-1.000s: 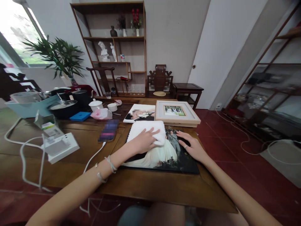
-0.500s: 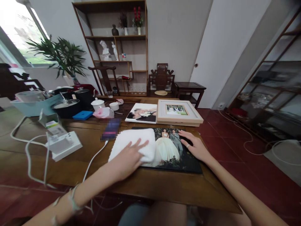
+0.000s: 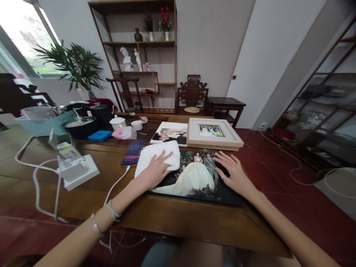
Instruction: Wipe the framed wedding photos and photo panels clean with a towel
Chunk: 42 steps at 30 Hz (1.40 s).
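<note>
A large dark wedding photo panel [image 3: 194, 181] lies flat on the wooden table, showing a couple in a white gown and grey suit. My left hand [image 3: 157, 168] rests with spread fingers on a folded white towel [image 3: 150, 152], pressing it against the panel's upper left part. The towel covers that corner and reaches past the panel's left edge. My right hand [image 3: 232, 172] lies on the panel's right side, its fingers stretched out and apart, with a ring on one of them. The palm side of each hand is hidden.
Behind the panel lie a white photo print [image 3: 169, 133] and a light wooden picture frame [image 3: 215, 135]. A phone [image 3: 132, 152] with a white cable [image 3: 116, 184] is left of the towel. Farther left stand an opened white box [image 3: 82, 174], a blue box [image 3: 99, 135] and a pan [image 3: 79, 126].
My left hand and the towel have slid away from me over the panel, uncovering its lower left part with the gown's train. My right hand stays nearly in place, its fingers spread slightly wider.
</note>
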{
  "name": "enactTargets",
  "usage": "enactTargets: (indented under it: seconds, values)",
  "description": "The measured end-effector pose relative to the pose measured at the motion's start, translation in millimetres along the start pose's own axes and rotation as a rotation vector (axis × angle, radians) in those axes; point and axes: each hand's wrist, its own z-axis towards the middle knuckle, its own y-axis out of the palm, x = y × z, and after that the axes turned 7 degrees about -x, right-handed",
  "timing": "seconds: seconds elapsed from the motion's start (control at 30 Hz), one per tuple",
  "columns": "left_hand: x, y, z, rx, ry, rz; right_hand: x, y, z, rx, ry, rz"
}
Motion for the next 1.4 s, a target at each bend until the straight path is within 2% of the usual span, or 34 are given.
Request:
enactTargets:
  seconds: [0.17,0.23,0.3,0.4,0.57,0.63,0.7,0.77,0.87,0.97,1.1,1.3,1.4]
  values:
    - [-6.4,4.3,1.9,0.018,0.013,-0.033,-67.7,4.8,-0.4,-0.258,-0.300,-0.088]
    - [-7.8,4.3,-0.1,0.016,0.023,-0.048,-88.7,14.2,-0.3,-0.313,-0.310,-0.128]
    - [-5.0,1.9,-7.4,-0.009,0.031,-0.059,-99.4,23.2,0.1,-0.332,-0.269,-0.171]
    - [9.0,-5.2,-32.7,-0.040,0.033,-0.075,-101.3,30.2,0.7,-0.335,-0.268,-0.233]
    - [34.7,-16.7,-99.1,-0.013,0.046,-0.198,-99.6,32.1,0.9,-0.306,-0.333,-0.325]
    - [35.9,-18.2,-119.9,0.041,-0.079,-0.340,-100.9,34.1,1.0,-0.297,-0.346,-0.348]
    - [31.5,-17.3,-131.9,0.149,-0.300,-0.481,-102.3,36.6,1.2,-0.286,-0.357,-0.366]
    - [24.3,-14.3,-135.5,0.296,-0.501,-0.585,-103.5,38.4,1.7,-0.281,-0.376,-0.395]
    - [14.0,-8.5,-132.0,0.443,-0.596,-0.760,-104.6,37.8,3.0,-0.285,-0.408,-0.444]
    - [7.1,-3.7,-128.2,0.478,-0.596,-0.918,-105.2,33.1,4.1,-0.285,-0.419,-0.454]
    - [-0.5,0.0,-131.1,0.507,-0.624,-1.022,-105.5,24.7,3.4,-0.293,-0.459,-0.433]
    - [-3.8,-0.7,-137.2,0.518,-0.630,-1.045,-100.7,14.3,-0.2,-0.301,-0.596,-0.365]
    - [-3.1,-2.1,-137.4,0.515,-0.628,-1.046,-98.9,8.8,0.2,-0.359,-0.654,-0.389]
